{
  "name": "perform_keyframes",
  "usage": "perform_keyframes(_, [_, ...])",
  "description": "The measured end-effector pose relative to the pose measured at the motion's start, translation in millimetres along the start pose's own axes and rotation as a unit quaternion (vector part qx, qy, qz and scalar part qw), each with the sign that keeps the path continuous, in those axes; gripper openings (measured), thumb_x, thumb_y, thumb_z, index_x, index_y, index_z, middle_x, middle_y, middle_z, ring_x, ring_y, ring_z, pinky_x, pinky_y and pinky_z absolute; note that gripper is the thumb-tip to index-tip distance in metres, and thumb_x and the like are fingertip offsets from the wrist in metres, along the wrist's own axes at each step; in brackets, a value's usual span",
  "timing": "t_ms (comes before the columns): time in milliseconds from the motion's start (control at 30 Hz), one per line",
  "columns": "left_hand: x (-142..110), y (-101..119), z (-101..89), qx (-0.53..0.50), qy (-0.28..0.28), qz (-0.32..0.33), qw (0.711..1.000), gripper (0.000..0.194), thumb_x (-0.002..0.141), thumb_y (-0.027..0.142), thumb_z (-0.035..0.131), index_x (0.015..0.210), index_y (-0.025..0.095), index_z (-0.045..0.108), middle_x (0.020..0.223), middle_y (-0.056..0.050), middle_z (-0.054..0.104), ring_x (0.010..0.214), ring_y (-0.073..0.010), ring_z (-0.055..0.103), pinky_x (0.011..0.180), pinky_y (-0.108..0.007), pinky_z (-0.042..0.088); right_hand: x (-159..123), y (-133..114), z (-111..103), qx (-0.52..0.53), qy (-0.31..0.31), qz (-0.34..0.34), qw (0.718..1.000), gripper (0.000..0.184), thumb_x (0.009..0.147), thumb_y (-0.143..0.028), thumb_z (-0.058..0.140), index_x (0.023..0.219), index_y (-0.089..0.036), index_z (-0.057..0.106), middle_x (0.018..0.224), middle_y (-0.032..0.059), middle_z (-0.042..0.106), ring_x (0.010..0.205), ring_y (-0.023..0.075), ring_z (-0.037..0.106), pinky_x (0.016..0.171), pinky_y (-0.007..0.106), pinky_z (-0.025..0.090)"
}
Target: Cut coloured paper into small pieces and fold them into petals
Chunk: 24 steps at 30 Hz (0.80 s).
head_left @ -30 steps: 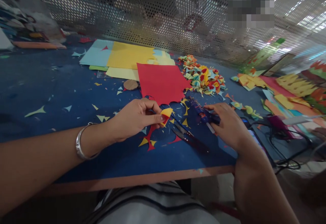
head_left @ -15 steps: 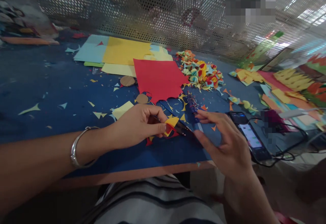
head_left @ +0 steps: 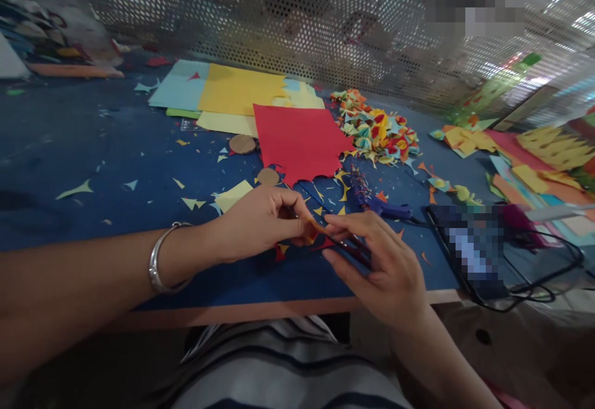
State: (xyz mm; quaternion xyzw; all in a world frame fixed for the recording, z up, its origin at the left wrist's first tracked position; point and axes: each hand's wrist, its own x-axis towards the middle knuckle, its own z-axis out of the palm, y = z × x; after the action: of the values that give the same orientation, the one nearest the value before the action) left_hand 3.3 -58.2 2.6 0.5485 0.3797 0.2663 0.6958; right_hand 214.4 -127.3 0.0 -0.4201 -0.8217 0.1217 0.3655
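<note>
The left hand pinches a small orange-yellow paper piece, on the near side of the red sheet; to its right, the right hand curls half-open around dark scissors, grip unclear

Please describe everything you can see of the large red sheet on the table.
The red sheet looks like thin paper or felt, matte and plain. Its upper and left edges are fairly straight; the right and lower ones are scalloped, with pointed bits between curved cut-outs. It lies flat on the blue table, overlapping the pale yellow sheet, left of a pile of colourful folded pieces. The left hand is just below it, apparently not touching.
</note>
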Motion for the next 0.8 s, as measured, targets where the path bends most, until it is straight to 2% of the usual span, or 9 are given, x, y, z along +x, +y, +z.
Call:
perform_keyframes(133, [-1.2,3.5,2.3,-0.043,0.022,-0.037,0.998,0.010,0.081,0.015,0.074,0.075,0.013,0.067,0.068,-0.001,0.073,0.063,-0.0084,0.066,0.063,-0.019,0.052,1.8,2.6,5.2,-0.024,-0.003,-0.012,1.000,0.038,0.091,-0.013,0.068,0.128,-0.023,0.061,0.109,0.0045,0.072,0.102,0.0183,0.066,0.090,0.034,0.056])
perform_keyframes(300, [-2.1,5.5,3.5,-0.098,0.013,-0.029,0.995,0.014,0.077,0.011,0.076,0.085,0.015,0.065,0.068,0.003,0.070,0.060,-0.0074,0.065,0.061,-0.020,0.050,3.8,3.7,8.8,-0.039,0.006,-0.023,0.999,0.036,0.092,-0.012,0.066,0.126,-0.025,0.062,0.109,0.0055,0.072,0.102,0.0198,0.067,0.089,0.037,0.057])
perform_keyframes(500, [-3.5,4.6,4.8,-0.128,0.001,-0.047,0.991,0.011,0.079,0.009,0.075,0.083,0.013,0.065,0.071,0.003,0.069,0.061,-0.0062,0.065,0.063,-0.019,0.050,2.9,1.8,10.6,-0.038,0.020,-0.022,0.999,0.032,0.091,-0.010,0.067,0.120,-0.023,0.064,0.106,0.0051,0.073,0.099,0.0182,0.068,0.087,0.035,0.057])
perform_keyframes(800, [-7.7,3.4,5.0,-0.099,-0.006,-0.006,0.995,0.014,0.076,0.009,0.075,0.087,0.015,0.068,0.083,0.000,0.073,0.077,-0.0088,0.068,0.074,-0.020,0.053,1.6,-1.7,10.1,-0.043,0.033,0.021,0.998,0.021,0.094,-0.017,0.066,0.113,-0.025,0.067,0.102,0.0036,0.076,0.090,0.0183,0.071,0.081,0.035,0.059])
